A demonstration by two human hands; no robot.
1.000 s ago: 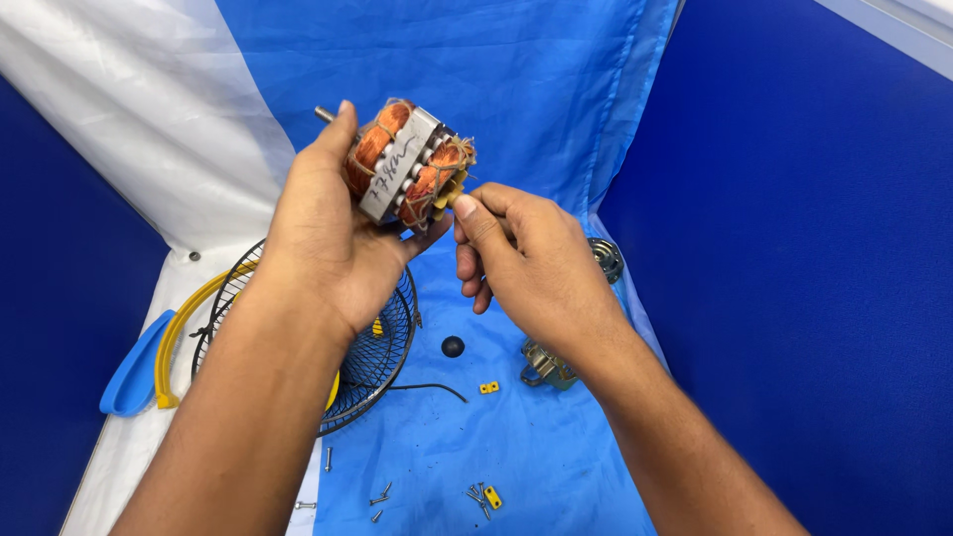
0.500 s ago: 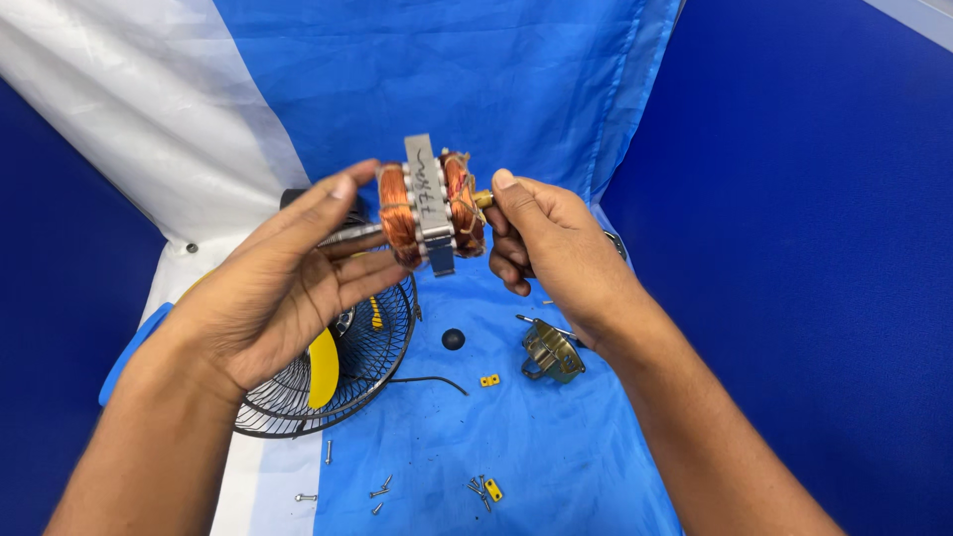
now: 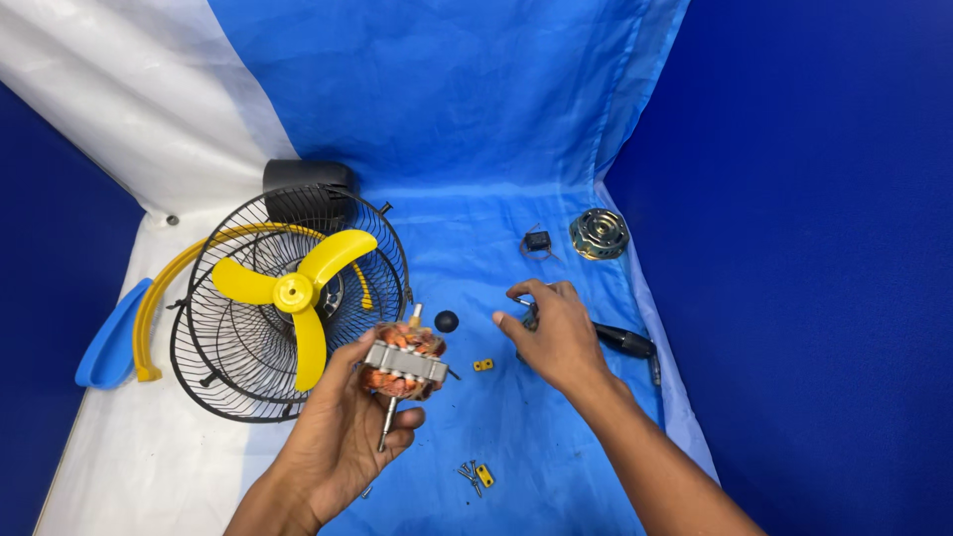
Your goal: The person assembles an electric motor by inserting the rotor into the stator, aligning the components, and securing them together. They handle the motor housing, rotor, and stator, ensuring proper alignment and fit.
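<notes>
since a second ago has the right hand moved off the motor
Yes. The right hand has left the motor and dropped to the blue cloth, beside the black-handled tool; the left hand alone holds the motor.

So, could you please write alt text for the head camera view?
The left hand holds a copper-wound fan motor with steel shaft above a blue cloth, while the right hand reaches a black-handled tool. A yellow three-blade fan propeller lies on black wire grilles.
</notes>
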